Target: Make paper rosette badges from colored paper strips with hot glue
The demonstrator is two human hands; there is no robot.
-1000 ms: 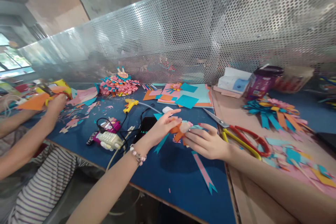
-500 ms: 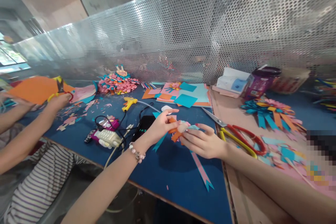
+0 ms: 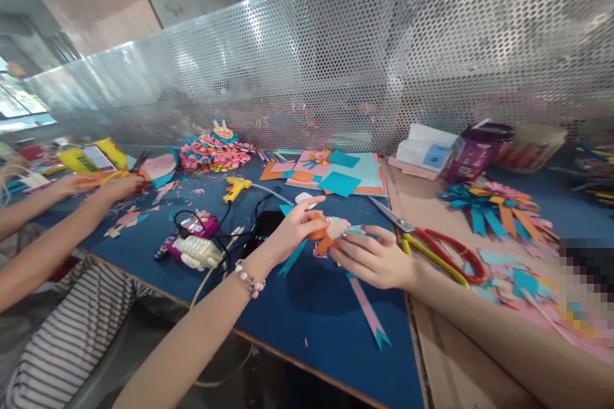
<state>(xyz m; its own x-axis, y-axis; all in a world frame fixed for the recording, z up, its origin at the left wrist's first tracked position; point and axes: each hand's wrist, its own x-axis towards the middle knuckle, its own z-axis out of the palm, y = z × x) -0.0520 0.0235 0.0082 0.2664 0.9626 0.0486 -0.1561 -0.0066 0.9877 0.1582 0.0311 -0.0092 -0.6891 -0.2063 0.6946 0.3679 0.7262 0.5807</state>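
My left hand (image 3: 303,223) pinches the orange left side of a small paper flower (image 3: 337,228) with a pale middle. On its right side the fingers of my right hand (image 3: 371,255) close on the flower's light blue and orange petals. Both hands hold it just above the blue table (image 3: 326,339); fingers hide part of it. Under and beside the hands lie a teal paper strip (image 3: 291,261) and a pink-and-teal ribbon strip (image 3: 368,312) with a notched end. A black phone (image 3: 261,233) rests left of my left hand.
Red-handled scissors (image 3: 451,249) and a yellow-handled pair lie right. A yellow glue gun (image 3: 236,188), cabled power strip (image 3: 199,250) and paper sheets (image 3: 340,183) stand beyond. Finished paper flowers (image 3: 215,152) are piled at the back. A co-worker's hands (image 3: 119,186) cut orange paper at left.
My hands stay nearly in place, with small finger shifts on the paper flower. At left, the co-worker's orange sheet has been lowered and the scissors moved right, uncovering a yellow pack.
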